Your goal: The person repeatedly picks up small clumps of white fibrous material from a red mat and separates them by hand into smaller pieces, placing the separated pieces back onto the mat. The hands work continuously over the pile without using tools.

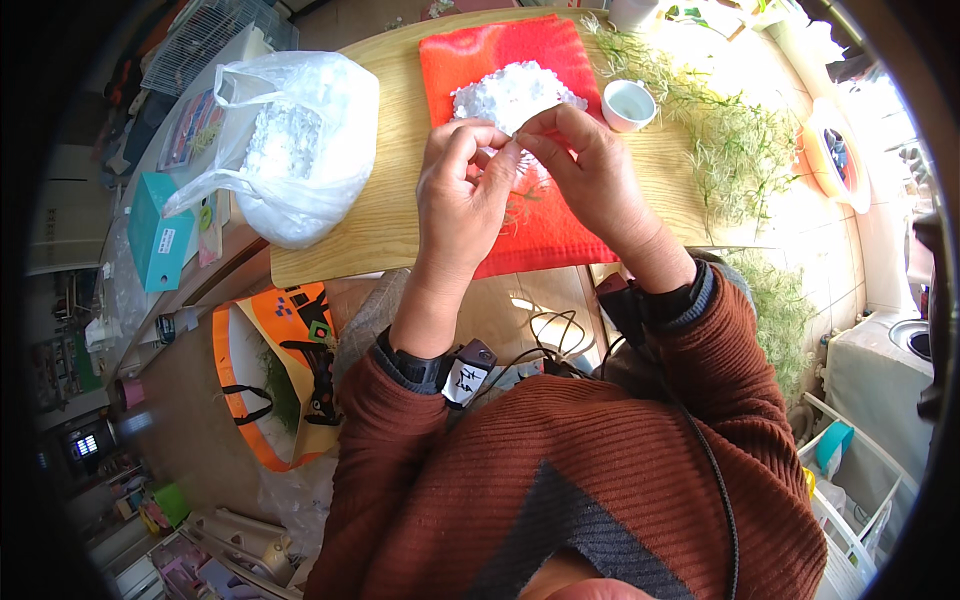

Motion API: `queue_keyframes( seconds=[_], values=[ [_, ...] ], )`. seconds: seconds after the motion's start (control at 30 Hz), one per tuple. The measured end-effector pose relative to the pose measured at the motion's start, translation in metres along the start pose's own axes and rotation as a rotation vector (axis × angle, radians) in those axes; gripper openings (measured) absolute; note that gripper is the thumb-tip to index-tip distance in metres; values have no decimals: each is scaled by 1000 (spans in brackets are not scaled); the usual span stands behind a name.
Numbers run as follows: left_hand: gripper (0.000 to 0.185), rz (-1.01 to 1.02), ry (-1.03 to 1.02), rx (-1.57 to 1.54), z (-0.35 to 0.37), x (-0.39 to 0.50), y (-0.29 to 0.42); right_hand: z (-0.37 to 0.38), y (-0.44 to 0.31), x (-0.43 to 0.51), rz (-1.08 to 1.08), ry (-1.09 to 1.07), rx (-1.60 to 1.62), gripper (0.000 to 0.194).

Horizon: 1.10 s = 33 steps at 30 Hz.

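Observation:
My left hand (pixel 469 184) and my right hand (pixel 581 169) meet fingertip to fingertip over a red cloth (pixel 525 240). Both pinch a small whitish piece between thumb and index finger; it is too small to tell exactly. Just beyond the fingers lies a heap of white plastic-looking petals or flowers (pixel 510 94) on the cloth. A few thin green sprigs (pixel 525 199) lie on the cloth below the hands. A small white cup (pixel 628 106) stands to the right of the cloth. Part of the white heap is hidden behind my hands.
On the wooden table's left stands a white plastic bag (pixel 337 150) filled with white pieces. Feathery green artificial-looking sprigs (pixel 735 150) spread over the right side. A teal box (pixel 161 232) is farther left. An orange bag (pixel 277 375) holding greenery stands below the table edge; black cables (pixel 555 337) lie near my lap.

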State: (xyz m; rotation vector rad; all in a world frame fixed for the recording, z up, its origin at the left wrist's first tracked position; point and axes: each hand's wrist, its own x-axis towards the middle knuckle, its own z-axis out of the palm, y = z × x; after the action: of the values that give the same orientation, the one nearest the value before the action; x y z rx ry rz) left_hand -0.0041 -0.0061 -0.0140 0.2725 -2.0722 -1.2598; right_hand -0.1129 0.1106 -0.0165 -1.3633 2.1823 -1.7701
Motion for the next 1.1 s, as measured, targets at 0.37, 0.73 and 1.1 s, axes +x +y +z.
queue_keyframes(
  seconds=[0.37,0.73,1.1],
  values=[
    [5,-374,-23,-64,-2,2,4,-2,-13,-1,-328,-40,-256,8],
    [8,-120,-3,-170,-2,1,6,3,-1,0,-60,0,22,9],
    [12,-70,-20,126,-3,-5,11,3,-4,-1,-8,14,-39,11]
  ],
)
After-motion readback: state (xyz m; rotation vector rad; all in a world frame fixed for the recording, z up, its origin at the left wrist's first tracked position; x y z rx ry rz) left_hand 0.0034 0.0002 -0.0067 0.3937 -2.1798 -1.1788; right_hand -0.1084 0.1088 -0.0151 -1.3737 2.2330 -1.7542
